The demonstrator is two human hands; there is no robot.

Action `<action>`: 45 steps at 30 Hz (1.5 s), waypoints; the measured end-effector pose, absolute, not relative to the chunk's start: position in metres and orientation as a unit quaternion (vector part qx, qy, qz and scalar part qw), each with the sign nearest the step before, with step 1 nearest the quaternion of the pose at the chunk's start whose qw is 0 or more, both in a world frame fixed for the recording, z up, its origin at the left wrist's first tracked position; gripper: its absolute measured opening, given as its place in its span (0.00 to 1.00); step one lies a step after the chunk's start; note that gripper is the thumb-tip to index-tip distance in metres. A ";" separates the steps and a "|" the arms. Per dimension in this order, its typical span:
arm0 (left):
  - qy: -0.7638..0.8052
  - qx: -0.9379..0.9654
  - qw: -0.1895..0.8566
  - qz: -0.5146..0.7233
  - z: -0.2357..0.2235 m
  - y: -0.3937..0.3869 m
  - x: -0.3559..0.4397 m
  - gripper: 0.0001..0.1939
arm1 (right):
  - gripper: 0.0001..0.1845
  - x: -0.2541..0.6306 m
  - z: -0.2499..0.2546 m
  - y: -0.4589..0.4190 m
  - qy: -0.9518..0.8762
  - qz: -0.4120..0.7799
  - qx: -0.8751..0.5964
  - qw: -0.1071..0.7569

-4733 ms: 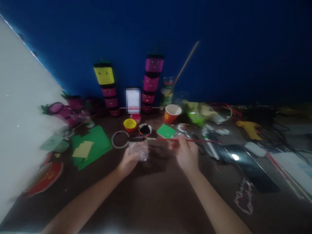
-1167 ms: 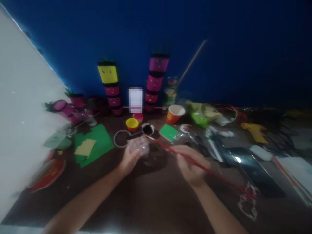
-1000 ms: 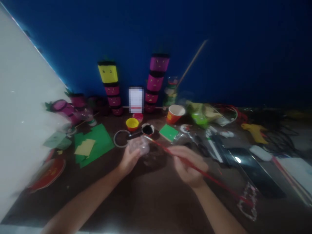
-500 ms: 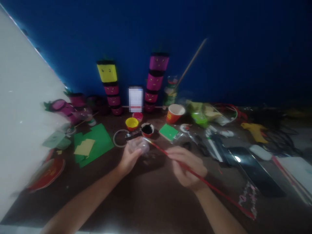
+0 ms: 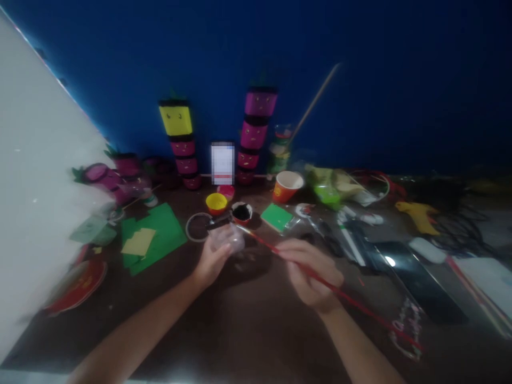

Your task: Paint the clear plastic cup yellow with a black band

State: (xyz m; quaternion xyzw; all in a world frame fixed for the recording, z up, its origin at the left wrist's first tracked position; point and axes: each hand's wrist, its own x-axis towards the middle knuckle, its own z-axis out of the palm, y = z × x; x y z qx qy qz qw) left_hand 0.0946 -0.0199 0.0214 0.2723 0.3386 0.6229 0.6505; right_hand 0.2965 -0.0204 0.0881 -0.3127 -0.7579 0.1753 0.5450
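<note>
My left hand (image 5: 214, 261) is closed around a clear plastic cup (image 5: 232, 240) with a black band painted along its upper edge, lying tilted. In my right hand (image 5: 310, 269) is a long red paintbrush (image 5: 262, 241), gripped between thumb and fingers. Its tip points left and lies close to the cup's dark rim; whether it touches cannot be made out. Just behind the brush tip stands a small cup of black paint (image 5: 242, 213). Beside it are a yellow paint cup (image 5: 216, 202) and a pink paint cup (image 5: 226, 192).
Two stacked purple figures (image 5: 255, 133) with faces stand against the blue wall. Green paper (image 5: 156, 240) lies left, an orange paper cup (image 5: 288, 186) behind. To the right are a dark phone (image 5: 420, 282), a yellow glue gun (image 5: 419, 216) and a beaded bracelet (image 5: 407, 328).
My right hand has shifted slightly right, and the brush's rear end has moved a little right and up. My left hand keeps the cup in nearly the same place.
</note>
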 end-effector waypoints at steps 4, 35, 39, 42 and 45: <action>0.330 0.275 0.654 0.623 0.024 -0.020 0.094 0.27 | 0.08 0.300 0.070 -0.008 -0.633 0.264 -0.367 0.629; 0.359 0.284 0.603 0.653 0.012 -0.017 0.096 0.22 | 0.05 0.273 0.045 0.031 -0.734 0.199 -0.462 0.455; 0.368 0.274 0.598 0.657 0.011 -0.017 0.096 0.21 | 0.06 0.281 0.043 0.030 -0.586 0.347 -0.461 0.568; 0.372 0.271 0.600 0.654 0.012 -0.017 0.096 0.22 | 0.06 0.289 0.042 0.033 -0.488 0.413 -0.437 0.633; 0.375 0.272 0.606 0.647 0.013 -0.017 0.097 0.22 | 0.05 0.296 0.046 0.032 -0.426 0.478 -0.380 0.667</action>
